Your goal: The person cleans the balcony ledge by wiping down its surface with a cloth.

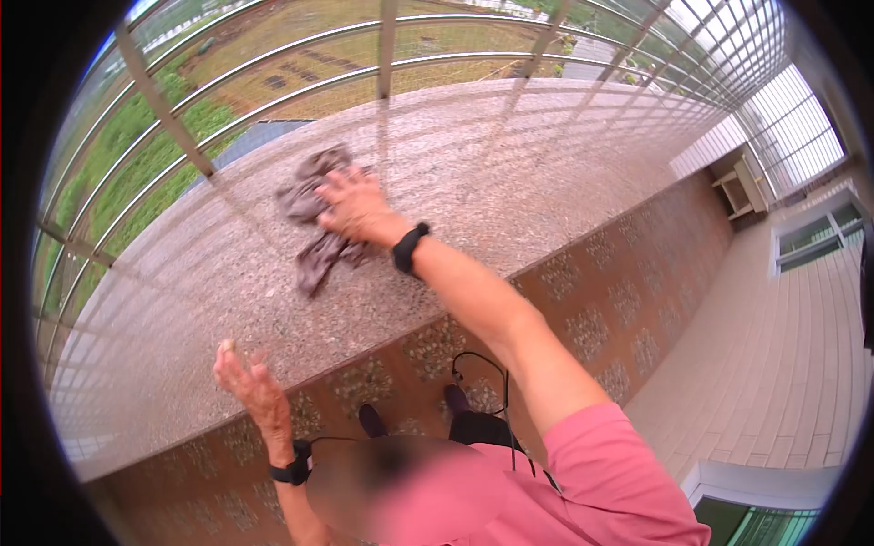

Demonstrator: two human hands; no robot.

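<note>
My right hand (pixel 360 211) lies on a crumpled grey-brown cloth (pixel 319 259), pressing it against a speckled pinkish stone ledge (pixel 473 200). Its fingers are stretched out and spread over the cloth, hiding the middle; folds stick out beyond the fingertips and below the palm. My left hand (pixel 255 387) hovers near the front edge of the ledge, fingers apart and nothing in it. Both wrists carry black bands.
Metal railing bars (pixel 382 55) run along the ledge's far side, with fields outside. Below the near edge is a patterned tile floor (pixel 592 332), where my feet stand. A thin black cable (pixel 506 391) hangs by my body. A tiled wall (pixel 774 364) with windows rises at right.
</note>
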